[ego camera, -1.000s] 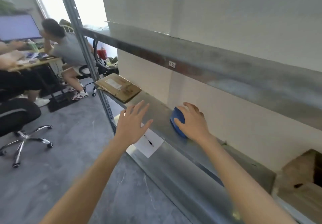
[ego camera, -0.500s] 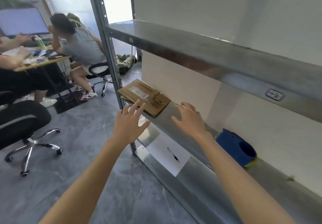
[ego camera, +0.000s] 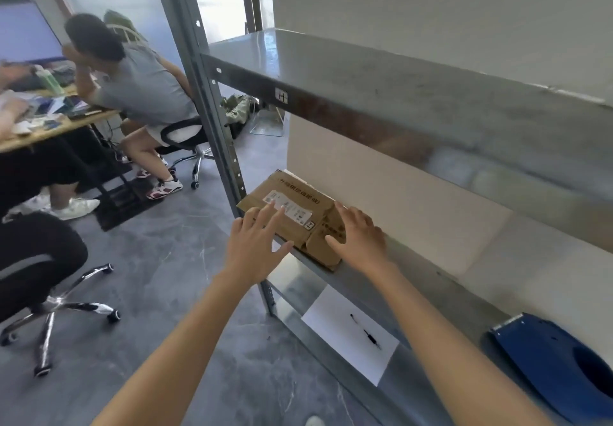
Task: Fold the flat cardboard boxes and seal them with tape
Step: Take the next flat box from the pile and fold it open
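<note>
A stack of flat brown cardboard boxes (ego camera: 292,200) with a white label lies at the left end of the metal shelf (ego camera: 414,279). My left hand (ego camera: 253,243) reaches its spread fingers onto the near left part of the stack. My right hand (ego camera: 360,238) lies with straight fingers over the stack's right end. A blue tape dispenser (ego camera: 557,366) sits on the same shelf, far to the right of both hands.
The upper shelf (ego camera: 398,93) overhangs the stack. The rack's upright post (ego camera: 212,120) stands just left of the boxes. A white sheet with a pen (ego camera: 351,332) lies on the lower shelf. A seated person (ego camera: 132,84) and office chairs (ego camera: 39,259) are to the left.
My right hand left the blue tape dispenser and moved left along the shelf. Both hands have reached the cardboard stack. The view turned left with them.
</note>
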`<state>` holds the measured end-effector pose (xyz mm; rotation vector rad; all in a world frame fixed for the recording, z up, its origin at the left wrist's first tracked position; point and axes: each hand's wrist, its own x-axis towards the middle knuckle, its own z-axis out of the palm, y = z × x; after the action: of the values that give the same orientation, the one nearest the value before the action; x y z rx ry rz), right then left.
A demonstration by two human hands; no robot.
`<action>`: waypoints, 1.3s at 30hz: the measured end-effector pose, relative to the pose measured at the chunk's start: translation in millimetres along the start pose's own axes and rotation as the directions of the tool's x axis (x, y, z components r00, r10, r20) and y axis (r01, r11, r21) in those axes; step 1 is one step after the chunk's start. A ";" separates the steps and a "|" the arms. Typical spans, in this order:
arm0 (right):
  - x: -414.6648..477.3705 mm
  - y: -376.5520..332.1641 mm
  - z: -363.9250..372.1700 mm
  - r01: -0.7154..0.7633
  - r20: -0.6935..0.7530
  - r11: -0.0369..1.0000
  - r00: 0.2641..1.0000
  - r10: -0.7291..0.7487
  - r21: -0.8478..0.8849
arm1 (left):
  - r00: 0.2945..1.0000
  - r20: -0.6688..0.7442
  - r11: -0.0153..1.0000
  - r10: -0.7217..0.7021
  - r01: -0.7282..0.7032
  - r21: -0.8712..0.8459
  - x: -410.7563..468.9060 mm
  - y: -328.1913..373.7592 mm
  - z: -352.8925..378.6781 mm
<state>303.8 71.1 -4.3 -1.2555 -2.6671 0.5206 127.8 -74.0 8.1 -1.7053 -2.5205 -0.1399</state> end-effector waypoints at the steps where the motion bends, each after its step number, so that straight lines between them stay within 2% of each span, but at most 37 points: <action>1: 8.6 -2.2 3.9 -0.013 -0.006 1.000 1.000 0.013 0.000 | 1.000 0.000 1.000 0.000 0.000 -0.010 9.0 -8.0 1.6; 7: 36.3 -6.0 24.1 -0.125 -0.029 0.992 0.992 0.125 -0.001 | 0.999 -0.024 0.998 0.037 -0.038 -0.057 57.5 -42.7 20.7; 14: 45.1 -6.7 49.9 -0.323 -0.030 0.946 0.946 0.323 -0.011 | 0.989 0.043 0.988 0.141 -0.139 -0.062 117.1 -74.6 51.3; 18: 41.9 -15.3 69.1 -0.472 -0.035 0.880 0.880 0.474 0.043 | 0.968 0.131 0.975 0.214 -0.204 -0.086 142.4 -90.7 69.6; 21: 42.2 -23.6 86.1 -0.594 -0.018 0.802 0.803 0.596 0.055 | 0.949 0.163 0.961 0.270 -0.254 -0.112 159.7 -98.2 80.3; 25: 48.9 -32.6 101.3 -0.707 0.012 0.705 0.706 0.708 0.050 | 0.943 0.176 0.953 0.282 -0.254 -0.163 174.5 -105.8 89.5; 32: 66.8 -44.0 106.4 -0.762 0.010 0.620 0.633 0.774 0.187 | 0.944 0.243 0.927 0.224 -0.129 -0.353 177.5 -109.6 101.5; 35: 66.0 -45.6 102.7 -0.742 0.025 0.563 0.612 0.791 0.365 | 0.952 0.184 0.876 0.244 -0.135 -0.462 174.7 -106.1 95.7; 39: 44.5 -45.7 84.6 -0.628 -0.008 0.470 0.594 0.804 0.620 | 0.953 0.118 0.809 0.280 -0.168 -0.563 167.1 -93.8 80.4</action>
<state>219.1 57.5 -66.6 -2.0051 -1.3940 1.0196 -23.4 55.3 -52.0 -2.3155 -2.5383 -0.7844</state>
